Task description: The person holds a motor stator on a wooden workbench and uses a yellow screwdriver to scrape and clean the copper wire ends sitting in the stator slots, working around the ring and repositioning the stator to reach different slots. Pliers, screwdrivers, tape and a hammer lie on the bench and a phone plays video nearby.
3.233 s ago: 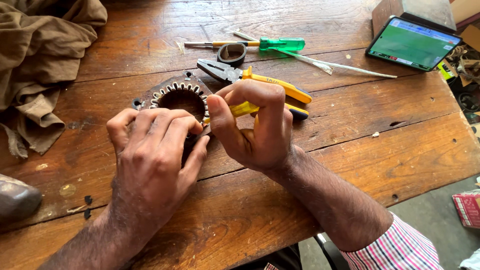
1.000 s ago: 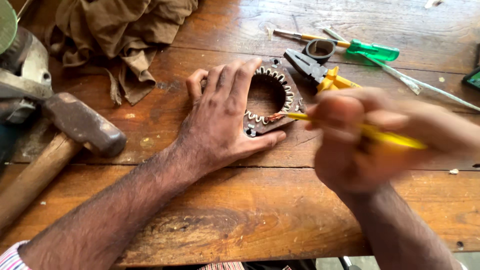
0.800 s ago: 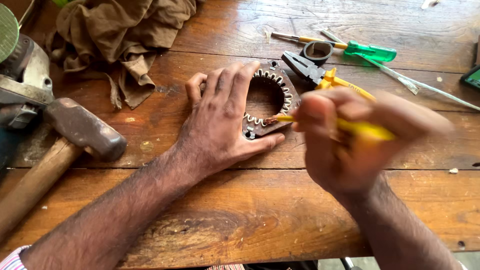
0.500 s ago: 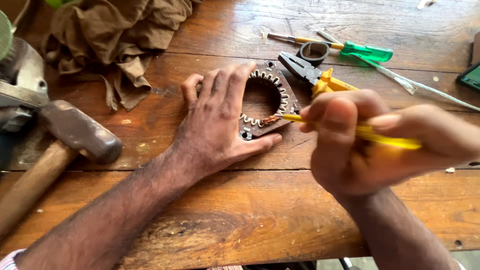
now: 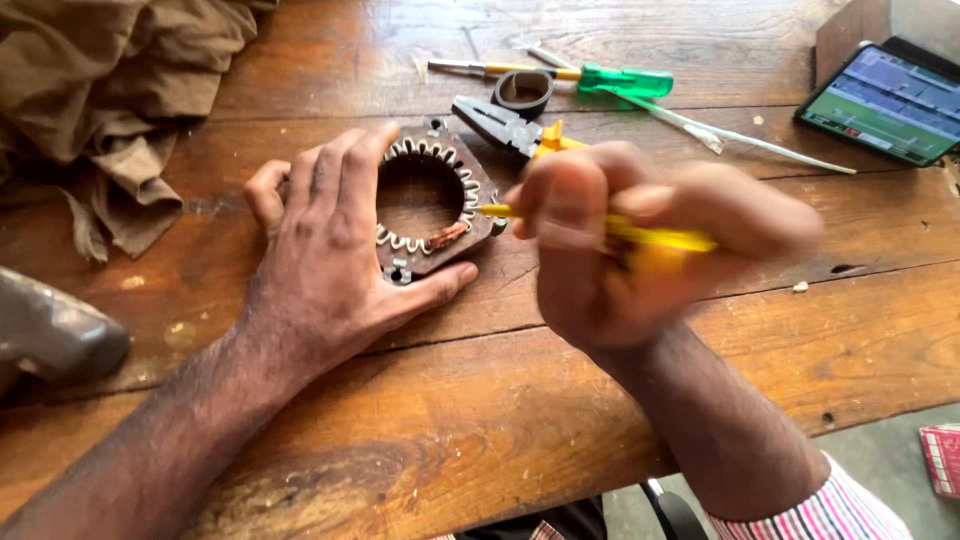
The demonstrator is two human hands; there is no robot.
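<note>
Metal stator ring (image 5: pixel 430 205) lies under left hand (image 5: pixel 330 250), beside right hand (image 5: pixel 620 250).

Both forearms are bare from the wrist back toward the elbow, with fine dark hair along them. The left hand (image 5: pixel 330 250) wears no glove, ring or watch. The right hand (image 5: pixel 640 250) is likewise bare (its outline is blurred). A shirt sleeve (image 5: pixel 810 512) shows at the right elbow, rolled or pushed up, white with thin red and dark stripes. A strip of the same cloth shows at the bottom edge.
</note>
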